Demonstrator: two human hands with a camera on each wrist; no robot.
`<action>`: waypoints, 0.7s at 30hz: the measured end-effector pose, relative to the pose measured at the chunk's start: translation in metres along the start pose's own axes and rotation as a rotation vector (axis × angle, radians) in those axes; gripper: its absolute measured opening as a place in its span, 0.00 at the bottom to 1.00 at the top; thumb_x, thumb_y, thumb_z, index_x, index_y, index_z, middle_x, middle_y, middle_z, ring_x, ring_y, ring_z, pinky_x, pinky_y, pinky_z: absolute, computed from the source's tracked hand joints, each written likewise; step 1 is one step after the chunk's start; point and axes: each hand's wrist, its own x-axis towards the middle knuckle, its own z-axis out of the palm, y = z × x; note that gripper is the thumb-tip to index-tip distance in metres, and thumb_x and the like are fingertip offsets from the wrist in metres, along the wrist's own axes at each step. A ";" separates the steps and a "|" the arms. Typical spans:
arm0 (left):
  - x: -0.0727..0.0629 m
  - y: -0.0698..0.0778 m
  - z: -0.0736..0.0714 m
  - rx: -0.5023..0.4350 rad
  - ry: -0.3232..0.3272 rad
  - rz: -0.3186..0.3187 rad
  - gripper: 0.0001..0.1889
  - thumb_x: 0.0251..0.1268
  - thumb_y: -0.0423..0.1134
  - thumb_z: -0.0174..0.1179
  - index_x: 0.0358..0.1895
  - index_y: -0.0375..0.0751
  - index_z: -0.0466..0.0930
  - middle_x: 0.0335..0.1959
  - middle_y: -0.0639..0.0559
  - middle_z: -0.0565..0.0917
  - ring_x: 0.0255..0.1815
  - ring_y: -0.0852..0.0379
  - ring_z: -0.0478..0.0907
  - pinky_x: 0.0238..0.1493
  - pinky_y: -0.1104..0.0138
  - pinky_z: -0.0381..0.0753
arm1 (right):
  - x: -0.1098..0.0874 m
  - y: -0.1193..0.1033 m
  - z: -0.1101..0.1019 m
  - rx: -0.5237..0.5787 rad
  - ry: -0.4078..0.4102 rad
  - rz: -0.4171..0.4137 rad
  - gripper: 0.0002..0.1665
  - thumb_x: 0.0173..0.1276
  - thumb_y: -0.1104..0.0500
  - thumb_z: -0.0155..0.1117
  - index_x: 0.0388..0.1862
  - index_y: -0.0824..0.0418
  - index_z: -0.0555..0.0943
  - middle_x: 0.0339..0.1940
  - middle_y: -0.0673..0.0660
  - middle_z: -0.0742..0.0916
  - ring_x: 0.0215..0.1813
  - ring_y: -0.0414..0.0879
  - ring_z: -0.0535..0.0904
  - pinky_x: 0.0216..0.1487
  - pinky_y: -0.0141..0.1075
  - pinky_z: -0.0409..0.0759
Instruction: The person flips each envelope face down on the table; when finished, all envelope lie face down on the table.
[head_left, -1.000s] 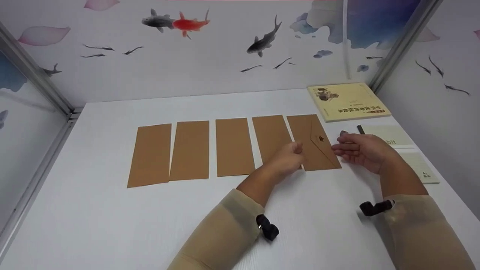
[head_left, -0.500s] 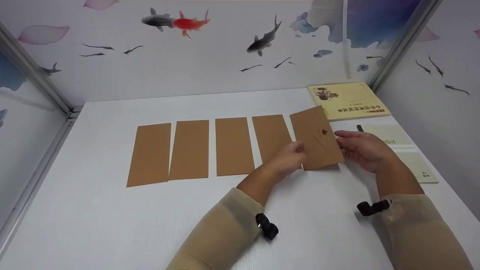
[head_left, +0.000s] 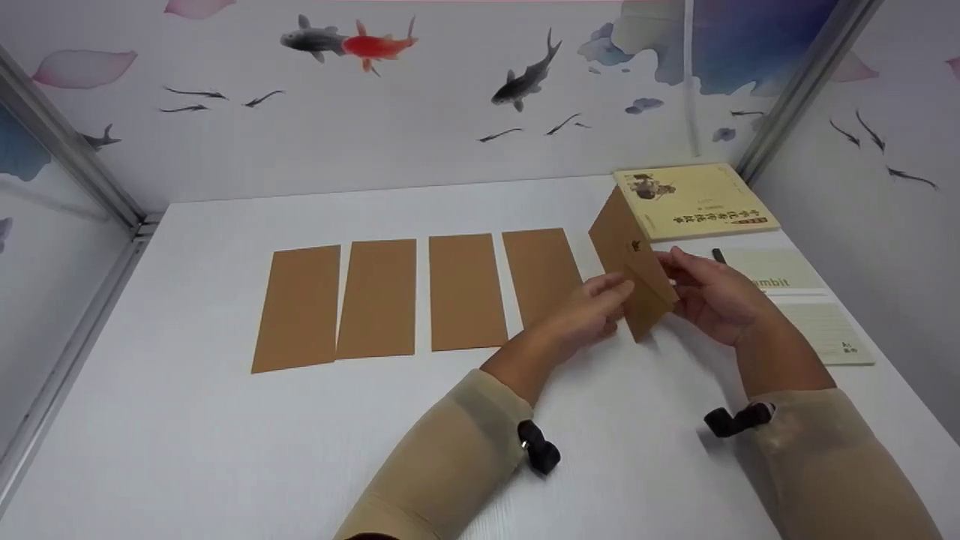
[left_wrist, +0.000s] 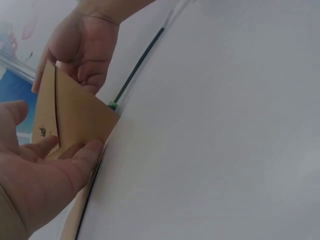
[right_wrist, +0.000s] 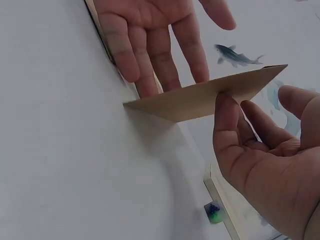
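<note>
A brown kraft envelope [head_left: 615, 232], with a pointed flap and a small dark print, stands tilted up at the right end of a row, lower corner at the table. My left hand [head_left: 589, 307] touches its flap side; in the right wrist view the left fingers [right_wrist: 160, 60] are straight against it, thumb apart. Behind the right edge, my right hand [head_left: 712, 296] supports the back with loosely bent fingers, its fingertip [right_wrist: 227, 107] at the paper. Several more brown envelopes [head_left: 460, 292] lie flat to the left, flaps unseen; the nearest envelope [head_left: 540, 262] is partly hidden by my left hand.
A yellow book [head_left: 701, 202] lies at the back right corner. Pale green notebooks [head_left: 829, 330] sit near the right edge, partly behind my right arm. A small block [right_wrist: 215, 212] with green and blue marks is beside the book. White panels [head_left: 420, 142] enclose the table.
The envelope has gone from lying flat to standing tilted up. My right hand has moved left to its back, and my left hand has shifted right onto its flap side.
</note>
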 end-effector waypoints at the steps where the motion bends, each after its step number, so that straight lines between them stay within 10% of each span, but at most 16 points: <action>1: 0.000 0.000 0.000 -0.011 0.000 0.000 0.33 0.81 0.58 0.58 0.82 0.53 0.66 0.83 0.50 0.69 0.84 0.45 0.69 0.84 0.49 0.68 | 0.000 0.000 0.002 -0.005 -0.010 -0.002 0.33 0.79 0.37 0.62 0.74 0.53 0.80 0.61 0.45 0.89 0.57 0.41 0.87 0.55 0.32 0.86; 14: 0.003 0.007 0.003 0.045 0.190 0.189 0.33 0.76 0.47 0.68 0.78 0.41 0.71 0.62 0.52 0.83 0.57 0.59 0.86 0.68 0.56 0.85 | 0.002 0.007 0.008 -0.031 -0.108 0.014 0.30 0.84 0.40 0.58 0.70 0.58 0.83 0.61 0.49 0.90 0.62 0.47 0.89 0.63 0.37 0.88; 21: -0.003 0.008 -0.003 0.153 0.274 0.257 0.28 0.76 0.41 0.67 0.75 0.47 0.74 0.65 0.48 0.81 0.51 0.61 0.86 0.62 0.52 0.88 | 0.008 0.012 0.002 -0.079 -0.092 0.046 0.41 0.86 0.39 0.54 0.82 0.67 0.66 0.64 0.48 0.91 0.64 0.44 0.88 0.65 0.37 0.86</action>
